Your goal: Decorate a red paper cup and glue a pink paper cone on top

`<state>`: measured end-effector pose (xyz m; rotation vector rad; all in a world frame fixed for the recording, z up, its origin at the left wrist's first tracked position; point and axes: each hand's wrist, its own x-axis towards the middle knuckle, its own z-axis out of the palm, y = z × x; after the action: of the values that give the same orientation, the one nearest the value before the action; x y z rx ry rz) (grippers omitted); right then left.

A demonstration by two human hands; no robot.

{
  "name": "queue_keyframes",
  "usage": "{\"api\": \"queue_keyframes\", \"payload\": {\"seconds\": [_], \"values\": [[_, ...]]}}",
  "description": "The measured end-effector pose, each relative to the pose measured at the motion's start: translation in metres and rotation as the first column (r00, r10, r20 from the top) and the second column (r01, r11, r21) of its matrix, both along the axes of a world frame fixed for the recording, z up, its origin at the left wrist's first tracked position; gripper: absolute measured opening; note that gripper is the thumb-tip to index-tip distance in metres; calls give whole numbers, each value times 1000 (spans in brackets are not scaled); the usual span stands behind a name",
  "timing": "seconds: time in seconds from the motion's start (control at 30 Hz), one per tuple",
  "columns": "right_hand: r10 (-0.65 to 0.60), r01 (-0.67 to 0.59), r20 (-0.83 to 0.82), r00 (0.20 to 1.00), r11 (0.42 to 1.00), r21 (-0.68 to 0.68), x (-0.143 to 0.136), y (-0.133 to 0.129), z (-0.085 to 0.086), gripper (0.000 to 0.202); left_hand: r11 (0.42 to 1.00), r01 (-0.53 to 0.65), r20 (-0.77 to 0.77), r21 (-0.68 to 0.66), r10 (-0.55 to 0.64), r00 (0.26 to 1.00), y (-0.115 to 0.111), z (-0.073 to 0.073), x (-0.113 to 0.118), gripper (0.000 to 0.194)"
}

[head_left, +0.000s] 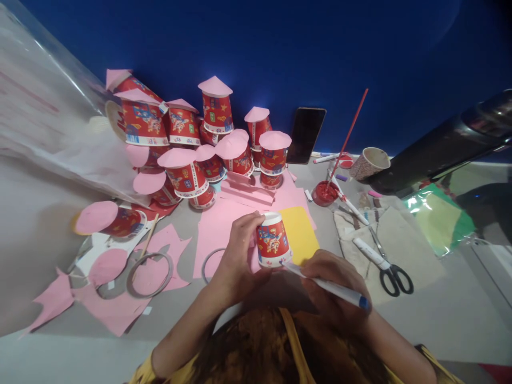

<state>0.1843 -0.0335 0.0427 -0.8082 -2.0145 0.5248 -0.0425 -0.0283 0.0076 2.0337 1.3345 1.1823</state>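
The red printed paper cup [274, 242] is in my left hand [239, 250], held in front of my body, its wider end down. My left fingers are curled against its left side, gripping it, one fingertip at the upper edge. My right hand [334, 280], at four o'clock from the cup, pinches a white marker [340, 291] with a blue end; its tip is at the white band along the cup's lower edge, though I cannot tell whether it touches.

Just beside the cup, at two o'clock, lies a yellow sheet [302, 230]. Pink paper [208, 226] spreads at ten o'clock, and farther that way stand many red cups [186, 180] with pink cone tops. A dark phone [307, 134] leans on the blue wall at one o'clock; a red paint pot [325, 197] with a stick in it sits at two. Black-handled scissors [407, 280] lie between three and four, a grey ring [130, 286] near nine.
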Motion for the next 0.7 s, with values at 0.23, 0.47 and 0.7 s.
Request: {"api": "queue_keyframes", "payload": {"seconds": [0.23, 0.47, 0.7], "values": [[-1, 0, -64, 998, 1000, -24, 0, -2, 0, 14, 1000, -15, 5, 9, 15, 1000, 0, -4, -1, 93], [-5, 3, -63, 998, 999, -33, 2, -3, 0, 14, 1000, -24, 5, -7, 24, 1000, 0, -3, 0, 91], [6, -7, -45, 999, 1000, -18, -1, -2, 0, 14, 1000, 5, -2, 12, -5, 1000, 0, -1, 0, 91]]}}
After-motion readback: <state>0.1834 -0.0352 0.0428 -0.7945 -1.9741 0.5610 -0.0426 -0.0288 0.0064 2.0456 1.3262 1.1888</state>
